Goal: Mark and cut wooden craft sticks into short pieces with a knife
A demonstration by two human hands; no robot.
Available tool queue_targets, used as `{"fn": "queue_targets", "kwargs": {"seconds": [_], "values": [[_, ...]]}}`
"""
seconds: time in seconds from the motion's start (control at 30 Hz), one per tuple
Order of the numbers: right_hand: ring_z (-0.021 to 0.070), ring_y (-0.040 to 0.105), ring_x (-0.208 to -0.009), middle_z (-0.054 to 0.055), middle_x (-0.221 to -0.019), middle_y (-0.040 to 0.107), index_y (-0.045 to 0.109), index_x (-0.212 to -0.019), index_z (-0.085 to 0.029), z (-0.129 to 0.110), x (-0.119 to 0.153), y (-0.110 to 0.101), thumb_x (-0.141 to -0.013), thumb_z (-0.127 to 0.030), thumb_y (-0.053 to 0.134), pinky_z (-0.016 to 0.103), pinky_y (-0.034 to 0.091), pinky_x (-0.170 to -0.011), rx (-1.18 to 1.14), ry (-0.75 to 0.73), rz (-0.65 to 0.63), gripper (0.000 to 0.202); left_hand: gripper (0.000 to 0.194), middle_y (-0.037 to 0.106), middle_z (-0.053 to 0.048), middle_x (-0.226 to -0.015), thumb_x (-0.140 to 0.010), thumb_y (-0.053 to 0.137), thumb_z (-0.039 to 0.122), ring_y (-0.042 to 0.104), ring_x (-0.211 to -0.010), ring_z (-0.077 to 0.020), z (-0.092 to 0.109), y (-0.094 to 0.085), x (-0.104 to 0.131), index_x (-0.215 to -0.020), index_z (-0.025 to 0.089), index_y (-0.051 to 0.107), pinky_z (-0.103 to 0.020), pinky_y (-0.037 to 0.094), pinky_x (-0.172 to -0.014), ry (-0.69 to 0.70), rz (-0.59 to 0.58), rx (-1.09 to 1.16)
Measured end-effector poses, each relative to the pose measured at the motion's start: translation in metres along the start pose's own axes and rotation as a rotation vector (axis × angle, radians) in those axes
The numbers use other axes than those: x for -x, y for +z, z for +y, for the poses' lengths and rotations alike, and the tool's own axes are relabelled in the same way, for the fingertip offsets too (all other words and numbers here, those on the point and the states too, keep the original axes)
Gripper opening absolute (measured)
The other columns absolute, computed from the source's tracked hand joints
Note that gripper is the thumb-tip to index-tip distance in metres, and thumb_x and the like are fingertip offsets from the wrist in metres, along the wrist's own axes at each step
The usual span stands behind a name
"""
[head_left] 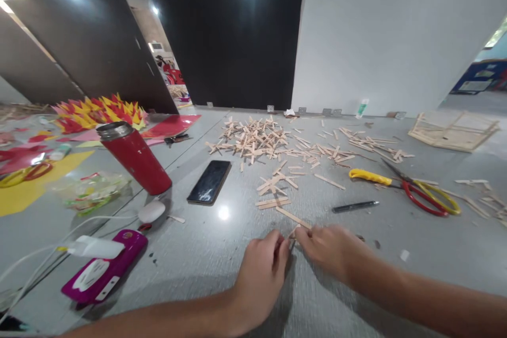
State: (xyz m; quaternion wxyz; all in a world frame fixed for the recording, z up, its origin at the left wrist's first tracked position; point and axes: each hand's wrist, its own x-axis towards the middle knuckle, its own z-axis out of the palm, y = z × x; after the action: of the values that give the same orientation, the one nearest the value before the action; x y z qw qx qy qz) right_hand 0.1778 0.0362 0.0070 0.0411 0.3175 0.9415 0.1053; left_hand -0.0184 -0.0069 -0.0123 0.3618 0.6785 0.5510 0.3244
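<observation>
Reference landmark: the smartphone (209, 182), flat on the desk (190, 269).

Work position: nearer the wearer than the smartphone and to its right. The left hand (263, 274) pinches a small wooden piece (293, 232) between thumb and forefinger. The right hand (330, 248) pinches the same piece from the opposite side, thumb and fingertips drawn together. The fingers cover most of the piece; its full shape cannot be determined. The two-sided grip, low over the desk, probably serves to steady so small a part.

Supply: a loose stick (293, 217) lies right of the smartphone, its near end at the right hand; contact cannot be confirmed. The stick pile (257, 137) lies beyond the smartphone and to its right, presumably within reach yet outside the working space.

Tools: the pen (355, 206), the yellow-handled cutter (370, 177) and the scissors (425, 198) lie well to the right of the smartphone. The scissors' handles face the wearer, which would suit pickup by the right hand.

Other items: the red flask (137, 158) stands left of the smartphone, apparently kept clear of the sticks.
</observation>
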Motion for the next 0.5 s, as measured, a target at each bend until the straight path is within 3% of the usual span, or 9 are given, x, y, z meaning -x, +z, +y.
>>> {"fn": "queue_targets", "kwargs": {"seconds": [0.07,0.17,0.27,0.37,0.43,0.5], "values": [[0.0256,0.07,-0.058,0.01,-0.078,0.076,0.068,-0.102,-0.013,0.001,0.006,0.001,-0.085,0.007,0.05,0.036,0.026,-0.047,-0.067,0.022,-0.012,0.032,0.036,0.05,0.002,-0.063,-0.106,0.042,0.036,0.043,-0.059,-0.0157,0.002,-0.001,0.0,-0.073,0.024,0.045,-0.03,0.027,-0.06,-0.001,-0.004,0.029],[0.0291,0.075,-0.071,0.013,-0.09,0.078,0.067,-0.12,-0.01,0.001,0.014,-0.001,-0.088,0.005,0.052,0.035,0.037,-0.055,-0.212,0.092,-0.015,0.038,0.037,0.054,0.003,-0.064,-0.108,0.045,0.045,0.048,-0.057,-0.0152,0.006,-0.003,0.001,-0.081,0.021,0.055,-0.028,0.032,-0.059,-0.004,-0.014,0.084],[0.0247,0.073,-0.071,0.007,-0.085,0.077,0.065,-0.122,-0.014,0.004,0.017,-0.008,-0.105,-0.01,0.049,0.033,0.045,-0.063,-0.417,0.186,0.0,0.024,0.037,0.059,0.002,-0.066,-0.108,0.047,0.049,0.05,-0.055,-0.0145,0.01,-0.006,0.001,-0.097,0.018,0.065,-0.027,0.036,-0.057,-0.008,-0.02,0.134],[0.0182,0.071,-0.071,0.003,-0.082,0.075,0.064,-0.106,-0.019,0.008,0.014,-0.02,-0.115,-0.022,0.034,0.029,0.049,-0.067,-0.615,0.258,0.026,0.031,0.036,0.073,-0.005,-0.094,-0.105,0.054,0.047,0.053,-0.055,-0.0119,0.009,-0.007,-0.001,-0.121,0.016,0.065,-0.025,0.038,-0.054,-0.023,0.004,0.175],[0.016,0.072,-0.079,0.002,-0.089,0.076,0.064,-0.104,-0.021,0.008,0.012,-0.031,-0.116,-0.025,0.034,0.026,0.052,-0.073,-0.766,0.268,0.03,0.033,0.044,0.073,-0.011,-0.118,-0.101,0.062,0.045,0.053,-0.054,-0.0093,0.007,-0.006,-0.003,-0.135,0.016,0.061,-0.024,0.038,-0.052,-0.027,0.007,0.231],[0.0167,0.072,-0.088,0.002,-0.096,0.077,0.066,-0.104,-0.02,0.008,0.011,-0.041,-0.114,-0.031,0.04,0.025,0.052,-0.079,-0.982,0.278,0.01,0.031,0.046,0.074,-0.012,-0.117,-0.1,0.065,0.045,0.053,-0.052,-0.0084,0.005,-0.005,-0.006,-0.137,0.016,0.062,-0.023,0.039,-0.05,-0.016,-0.032,0.312]]}}
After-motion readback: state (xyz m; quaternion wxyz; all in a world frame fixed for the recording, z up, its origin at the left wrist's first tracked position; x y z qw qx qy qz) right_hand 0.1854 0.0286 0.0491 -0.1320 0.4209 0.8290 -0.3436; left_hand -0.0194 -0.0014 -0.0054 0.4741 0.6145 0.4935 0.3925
